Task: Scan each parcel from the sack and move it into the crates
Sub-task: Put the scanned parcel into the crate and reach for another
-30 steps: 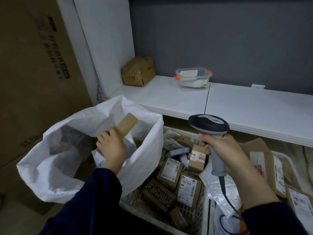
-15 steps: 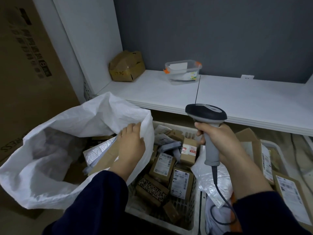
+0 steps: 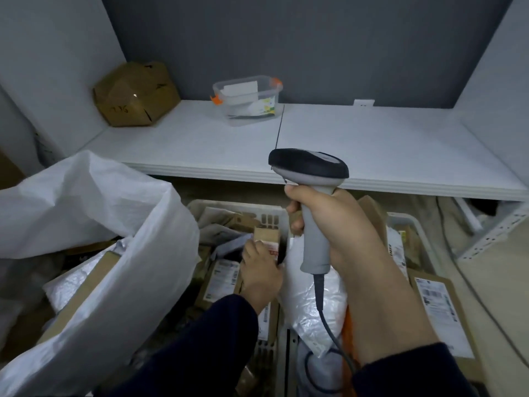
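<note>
One white woven sack (image 3: 94, 224) gapes at the left, parcels (image 3: 94, 272) seen inside; two crates are set just beside it, the left crate (image 3: 269, 218) heaped with labelled cartons (image 3: 223, 279), the right crate (image 3: 408, 218) likewise; the barcode scanner (image 3: 309, 167) is held upright in the right hand (image 3: 337, 224), fingers wrapped fully round its handle; the small carton (image 3: 267, 234), standing in the left crate, is clasped by the left hand (image 3: 260, 272) with curled fingers; it could be lost unscanned among scanned parcels, the scanner seemingly not being aimed at it.
</note>
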